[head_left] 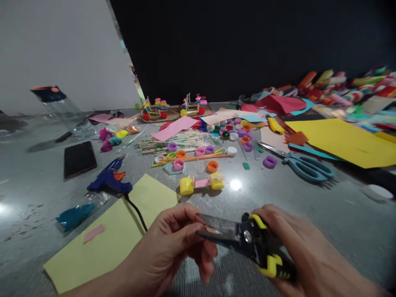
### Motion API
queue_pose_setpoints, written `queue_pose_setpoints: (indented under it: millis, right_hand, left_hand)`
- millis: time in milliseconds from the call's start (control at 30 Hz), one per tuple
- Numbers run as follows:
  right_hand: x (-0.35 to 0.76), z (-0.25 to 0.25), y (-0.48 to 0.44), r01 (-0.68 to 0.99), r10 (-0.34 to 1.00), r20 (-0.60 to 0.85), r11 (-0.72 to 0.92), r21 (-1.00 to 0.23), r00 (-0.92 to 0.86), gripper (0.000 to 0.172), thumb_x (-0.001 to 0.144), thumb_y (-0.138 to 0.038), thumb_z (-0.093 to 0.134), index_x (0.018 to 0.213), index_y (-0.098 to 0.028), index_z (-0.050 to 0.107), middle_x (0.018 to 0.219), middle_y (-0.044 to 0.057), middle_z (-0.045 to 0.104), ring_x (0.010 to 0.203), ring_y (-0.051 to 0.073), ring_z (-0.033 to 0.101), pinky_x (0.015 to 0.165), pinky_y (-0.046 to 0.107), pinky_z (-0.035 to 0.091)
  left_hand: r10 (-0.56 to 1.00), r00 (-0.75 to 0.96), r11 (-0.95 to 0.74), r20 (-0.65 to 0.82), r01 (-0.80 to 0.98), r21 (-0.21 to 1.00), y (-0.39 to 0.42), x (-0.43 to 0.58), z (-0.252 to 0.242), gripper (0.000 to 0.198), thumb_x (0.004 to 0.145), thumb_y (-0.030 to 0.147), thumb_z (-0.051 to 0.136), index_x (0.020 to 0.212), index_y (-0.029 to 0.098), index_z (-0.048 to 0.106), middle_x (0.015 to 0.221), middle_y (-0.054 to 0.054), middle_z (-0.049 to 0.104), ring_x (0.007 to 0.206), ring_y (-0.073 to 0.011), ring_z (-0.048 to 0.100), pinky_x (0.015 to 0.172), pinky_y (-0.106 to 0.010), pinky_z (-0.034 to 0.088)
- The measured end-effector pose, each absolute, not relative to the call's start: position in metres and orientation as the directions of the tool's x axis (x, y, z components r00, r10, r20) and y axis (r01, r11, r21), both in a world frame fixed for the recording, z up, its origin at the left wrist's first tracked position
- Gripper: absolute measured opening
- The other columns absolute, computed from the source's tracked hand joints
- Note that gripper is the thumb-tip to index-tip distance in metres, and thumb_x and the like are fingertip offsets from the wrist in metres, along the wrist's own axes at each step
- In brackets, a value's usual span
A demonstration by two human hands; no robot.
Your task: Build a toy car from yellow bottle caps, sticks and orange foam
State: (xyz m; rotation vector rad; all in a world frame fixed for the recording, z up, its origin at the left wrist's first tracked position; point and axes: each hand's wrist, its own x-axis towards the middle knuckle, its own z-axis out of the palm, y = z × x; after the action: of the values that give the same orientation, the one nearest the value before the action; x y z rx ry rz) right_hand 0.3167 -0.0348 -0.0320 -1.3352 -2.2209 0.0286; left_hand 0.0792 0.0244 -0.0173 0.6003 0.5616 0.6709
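My right hand (297,243) is closed round the black and yellow handles of a pair of snips (247,237), whose blades point left and stand apart. My left hand (177,239) pinches a small, pale wooden stick (212,229) between thumb and forefinger. Its visible end lies between the blades; the fingers hide the rest. Just beyond my hands sits a small assembly (201,183) with yellow caps at both ends and a pink strip in the middle.
A blue glue gun (111,177) lies on the left, its cord crossing yellow-green paper (102,239). Teal scissors (309,166) rest at right. Wooden sticks (176,142) and coloured bottle caps (212,166) spread behind. A phone (79,159) and a tilted-looking bottle (66,111) stand farther left.
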Motion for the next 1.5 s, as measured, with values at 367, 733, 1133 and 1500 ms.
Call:
queue_pose_setpoints:
  millis: [367, 733, 1133, 1500]
  right_hand:
    - [0.321, -0.025, -0.04, 0.808, 0.854, 0.371, 0.488, -0.33, -0.364, 0.035, 0.069, -0.019, 0.05, 0.104, -0.023, 0.053, 0.094, 0.007, 0.072, 0.076, 0.022, 0.07, 0.056, 0.026, 0.057]
    - [0.323, -0.03, -0.045, 0.804, 0.848, 0.368, 0.501, -0.32, -0.382, 0.045, 0.065, -0.019, 0.054, 0.109, -0.023, 0.054, 0.095, 0.008, 0.072, 0.078, 0.025, 0.07, 0.056, 0.029, 0.058]
    - [0.32, -0.029, -0.042, 0.792, 0.83, 0.402, 0.522, -0.317, -0.386, 0.046, 0.065, -0.017, 0.05, 0.11, -0.025, 0.047, 0.089, 0.005, 0.07, 0.07, 0.022, 0.068, 0.052, 0.027, 0.056]
    - [0.315, -0.022, -0.038, 0.813, 0.825, 0.398, 0.521, -0.259, -0.401, 0.031, 0.068, -0.014, 0.044, 0.098, -0.024, 0.045, 0.078, 0.004, 0.069, 0.059, 0.019, 0.066, 0.047, 0.025, 0.051]
  left_hand:
    - [0.684, 0.679, 0.63, -0.267, -0.364, 0.686, 0.023, 0.079, -0.023, 0.034, 0.081, 0.042, 0.081, 0.072, 0.016, 0.06, 0.056, 0.001, 0.066, 0.041, -0.0082, 0.058, 0.043, -0.017, 0.053]
    - [0.648, 0.708, 0.657, -0.279, -0.335, 0.676, 0.022, 0.077, -0.03, 0.037, 0.081, 0.047, 0.08, 0.074, 0.018, 0.058, 0.054, 0.002, 0.065, 0.039, -0.0087, 0.054, 0.041, -0.019, 0.052]
    - [0.641, 0.714, 0.68, -0.28, -0.36, 0.638, 0.019, 0.077, -0.031, 0.036, 0.082, 0.045, 0.08, 0.074, 0.018, 0.058, 0.053, 0.002, 0.065, 0.038, -0.007, 0.053, 0.041, -0.017, 0.053]
    - [0.637, 0.707, 0.685, -0.309, -0.334, 0.647, 0.019, 0.079, -0.027, 0.039, 0.079, 0.047, 0.083, 0.07, 0.016, 0.06, 0.052, 0.001, 0.066, 0.038, -0.0073, 0.055, 0.041, -0.017, 0.053]
